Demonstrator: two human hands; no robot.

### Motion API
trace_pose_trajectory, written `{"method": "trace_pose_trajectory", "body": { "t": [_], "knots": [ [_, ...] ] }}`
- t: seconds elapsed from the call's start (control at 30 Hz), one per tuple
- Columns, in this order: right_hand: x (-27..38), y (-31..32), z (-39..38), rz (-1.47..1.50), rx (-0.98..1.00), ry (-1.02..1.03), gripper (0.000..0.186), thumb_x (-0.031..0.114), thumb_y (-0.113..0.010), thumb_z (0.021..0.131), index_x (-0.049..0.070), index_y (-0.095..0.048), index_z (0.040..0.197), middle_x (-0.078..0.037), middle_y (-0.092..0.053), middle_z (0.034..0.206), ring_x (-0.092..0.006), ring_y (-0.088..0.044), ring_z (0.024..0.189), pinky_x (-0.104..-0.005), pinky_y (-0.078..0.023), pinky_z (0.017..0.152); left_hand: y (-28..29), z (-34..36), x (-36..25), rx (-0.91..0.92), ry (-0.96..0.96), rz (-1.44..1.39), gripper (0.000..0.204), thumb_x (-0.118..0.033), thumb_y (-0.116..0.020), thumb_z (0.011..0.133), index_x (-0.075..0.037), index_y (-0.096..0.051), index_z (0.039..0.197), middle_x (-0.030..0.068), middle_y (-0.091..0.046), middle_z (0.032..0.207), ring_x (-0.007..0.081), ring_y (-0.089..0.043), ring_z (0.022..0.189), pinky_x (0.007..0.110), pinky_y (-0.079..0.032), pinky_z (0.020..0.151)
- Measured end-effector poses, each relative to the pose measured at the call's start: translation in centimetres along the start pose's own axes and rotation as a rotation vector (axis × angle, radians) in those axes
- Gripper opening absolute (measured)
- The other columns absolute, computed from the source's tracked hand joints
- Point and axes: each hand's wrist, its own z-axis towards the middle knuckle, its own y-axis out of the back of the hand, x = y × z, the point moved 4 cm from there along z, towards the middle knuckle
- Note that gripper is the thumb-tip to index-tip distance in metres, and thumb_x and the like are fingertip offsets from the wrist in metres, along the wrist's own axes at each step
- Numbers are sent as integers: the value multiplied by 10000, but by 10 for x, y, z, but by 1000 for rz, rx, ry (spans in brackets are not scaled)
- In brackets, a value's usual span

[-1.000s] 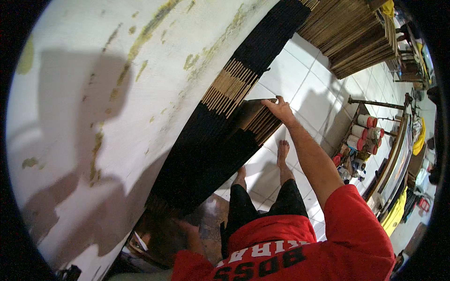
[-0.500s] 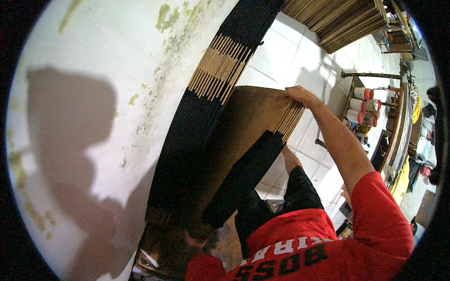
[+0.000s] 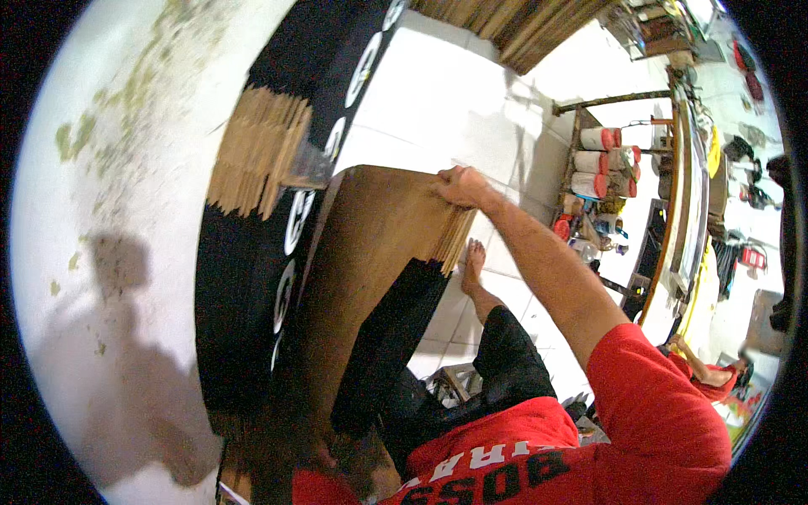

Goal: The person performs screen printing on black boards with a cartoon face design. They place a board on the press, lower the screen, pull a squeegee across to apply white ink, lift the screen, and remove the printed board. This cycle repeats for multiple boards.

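My right hand [image 3: 463, 185] is closed round the top far corner of a bundle of thin brown boards [image 3: 383, 198]. Black cloth [image 3: 391, 316] covers the lower part of the bundle's edges, and one board's broad face shows bare. The bundle stands tilted beside my legs. In shadow near the lower edge is my left hand [image 3: 324, 456], by the bundle's lower end; its fingers are too dark to make out. To the left, against the wall, stands a long row of similar boards [image 3: 257, 151] wrapped in black cloth with white print. The held bundle is close beside this row.
Stacked brown boards [image 3: 539, 29] lie at the far end on the white tiled floor [image 3: 421, 76]. At right, a long bench [image 3: 673, 219] has red-and-white tubs [image 3: 593, 162] below it. Another person in red [image 3: 715, 379] is farther right. A stained white wall [image 3: 160, 227] bounds the left.
The view has shifted, so the bundle and my right hand sit farther left in the picture. White print on the row's side and my bare foot now show. The right-hand grip stays.
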Motion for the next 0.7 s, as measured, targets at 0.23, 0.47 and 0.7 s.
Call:
{"method": "trace_pose_trajectory", "body": {
  "t": [0.23, 0.47, 0.7],
  "knots": [
    [-131, -21, -55, 229, -21, -176, 683, 671, -581, 911, 76, -721, 1216, -253, -728, 1120, -406, -702, 1077, -456, -570, 926, -63, -44, -13, -35, -55, 62, 997, -712, -594, 915, -86, -274, 1621, 153, -386, 1623, 382, -407, 1459, 584, -341, 1193],
    [-354, -58, -161, 315, 7, -449, 572, 620, -611, 895, 160, -749, 1207, -168, -759, 1074, -348, -719, 1073, -445, -571, 930, -163, -114, -70, -13, -90, 142, 991, -718, -578, 928, -69, -284, 1617, 158, -395, 1618, 385, -420, 1451, 583, -356, 1183],
    [-581, -53, -132, -15, 161, -219, 612, 605, -607, 892, 91, -758, 1188, -186, -758, 1126, -343, -715, 1100, -465, -553, 906, -304, -165, -149, 106, -25, 251, 986, -723, -562, 942, -53, -294, 1613, 163, -404, 1614, 388, -433, 1444, 583, -371, 1174]
  ]
}}
